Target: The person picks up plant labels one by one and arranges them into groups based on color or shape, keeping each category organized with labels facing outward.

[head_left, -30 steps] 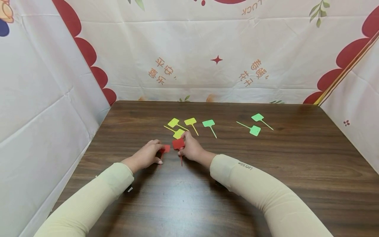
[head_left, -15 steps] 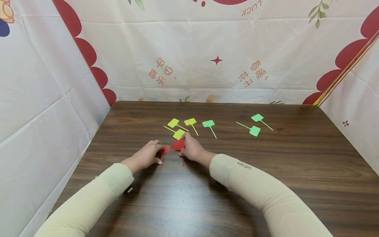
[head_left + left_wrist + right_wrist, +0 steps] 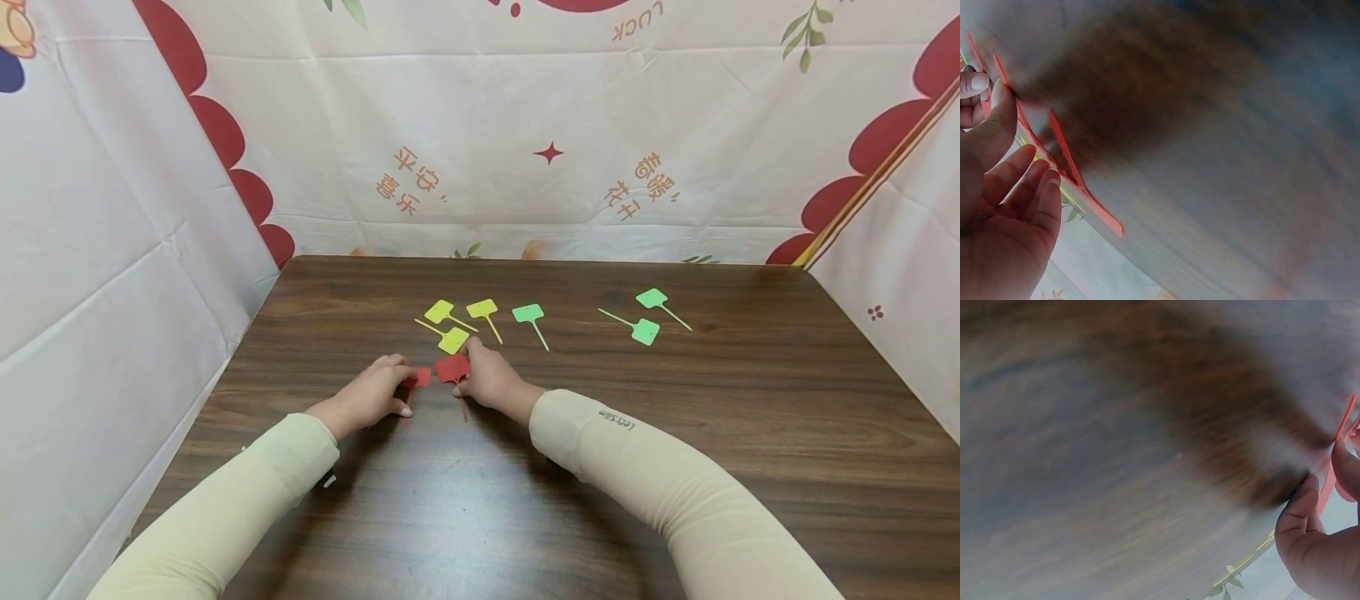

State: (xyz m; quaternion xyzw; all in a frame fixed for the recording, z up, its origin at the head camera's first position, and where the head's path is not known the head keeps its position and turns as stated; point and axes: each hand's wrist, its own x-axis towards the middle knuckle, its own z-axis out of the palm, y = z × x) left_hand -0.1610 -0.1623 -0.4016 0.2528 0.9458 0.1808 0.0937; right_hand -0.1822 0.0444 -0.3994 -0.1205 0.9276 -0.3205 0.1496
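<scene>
In the head view, my left hand (image 3: 367, 393) bends over a red plant label (image 3: 422, 377), its thumb at the stem and its fingers at the plate. The left wrist view shows that thumb over a red stem, and another red label (image 3: 1100, 212) piece lies flat beside the fingers. My right hand (image 3: 489, 377) pinches a second red label (image 3: 452, 367) between thumb and forefinger, stem pointing toward me. In the right wrist view its red edge (image 3: 1327, 487) shows behind the fingertips. Just beyond the right fingertips lies a yellow label (image 3: 453, 340).
Two more yellow labels (image 3: 439, 312) lie farther back on the brown wooden table (image 3: 675, 417). A green label (image 3: 528, 313) is right of them, with a further green pair (image 3: 645, 331) beyond. Printed white cloth (image 3: 480, 125) surrounds the table's back and sides.
The right hand shifts very slightly down and right, and its red label turns a little, with the stem tip swinging rightward. The left hand stays in place.
</scene>
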